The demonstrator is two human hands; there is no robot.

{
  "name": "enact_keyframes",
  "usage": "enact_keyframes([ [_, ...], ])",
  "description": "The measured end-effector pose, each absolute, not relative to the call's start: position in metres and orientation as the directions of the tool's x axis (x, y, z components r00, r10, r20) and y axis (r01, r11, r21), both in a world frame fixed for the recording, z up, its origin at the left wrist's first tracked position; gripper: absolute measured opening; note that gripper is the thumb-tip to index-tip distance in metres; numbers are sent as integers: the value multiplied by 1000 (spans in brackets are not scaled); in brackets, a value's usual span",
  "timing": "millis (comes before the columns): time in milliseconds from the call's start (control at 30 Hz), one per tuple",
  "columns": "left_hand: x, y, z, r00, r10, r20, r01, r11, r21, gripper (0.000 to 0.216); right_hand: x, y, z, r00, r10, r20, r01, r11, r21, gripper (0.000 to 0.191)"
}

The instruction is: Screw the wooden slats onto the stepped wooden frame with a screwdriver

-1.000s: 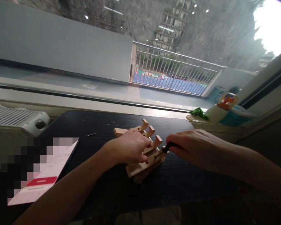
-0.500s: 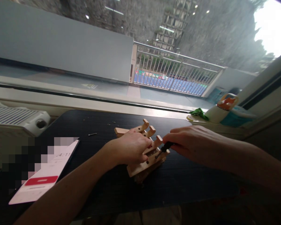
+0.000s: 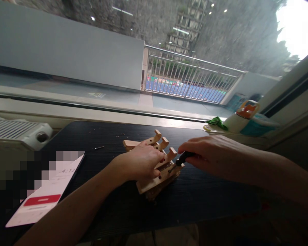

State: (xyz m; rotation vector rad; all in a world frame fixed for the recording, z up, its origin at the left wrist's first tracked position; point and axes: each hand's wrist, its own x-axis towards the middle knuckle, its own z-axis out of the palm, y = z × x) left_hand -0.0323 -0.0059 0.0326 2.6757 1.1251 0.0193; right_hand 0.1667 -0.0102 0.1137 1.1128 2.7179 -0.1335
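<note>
A light wooden rack (image 3: 146,185) with several upturned hooked ends lies on the dark table. My left hand (image 3: 143,162) is closed over its middle, fingers wrapped on the wooden slats, and covers part of it. In my right hand (image 3: 202,150) is a screwdriver (image 3: 181,159) with a black handle, gripped from above. The tool slants down to the left, and its tip meets a hole in the nearest slat, at the rack's right side. Another dark hole shows in that slat beside my left fingers. Whether a screw sits under the tip is too small to tell.
A thin metal piece, perhaps a screw (image 3: 99,148), lies on the black table (image 3: 113,218), with small wood crumbs near the back edge. A lit tablet-like screen (image 3: 47,191) is at left. A radiator (image 3: 20,131) stands beyond; a white jug (image 3: 237,121) and green cloth (image 3: 217,122) sit on the sill.
The view has shifted slightly. Both hands keep their hold on the rack and the screwdriver, and the tip stays at the same hole.
</note>
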Motion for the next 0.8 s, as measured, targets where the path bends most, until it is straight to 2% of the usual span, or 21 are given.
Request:
enact_keyframes([
  [133, -32, -5, 32, 709, 702, -73, 696, -679, 232, 6, 168, -7, 115, -723, 662, -197, 676, 736, -9, 24],
  [300, -34, -4, 31, 708, 703, -62, 695, -678, 239, 6, 169, -5, 111, -743, 643, -185, 663, 745, -74, 25],
  [500, -32, -6, 34, 718, 694, -48, 687, -695, 213, 10, 171, -7, 100, -715, 681, -156, 695, 716, -63, 22],
  [567, -29, -12, 36, 720, 694, -20, 683, -703, 199, 21, 172, -9, 93, -704, 704, -96, 710, 693, -123, 19],
  [667, -20, -34, 33, 656, 749, 94, 734, -662, 155, 58, 177, -14, 79, -662, 749, -1, 726, 642, -247, 17],
  [700, -15, -44, 29, 620, 769, 153, 763, -637, 111, 59, 178, -15, 74, -653, 757, 24, 724, 633, -276, 16],
  [800, 0, -75, 4, 694, 666, 274, 704, -708, -60, 19, 180, -16, 64, -654, 752, 77, 691, 636, -344, 15],
])
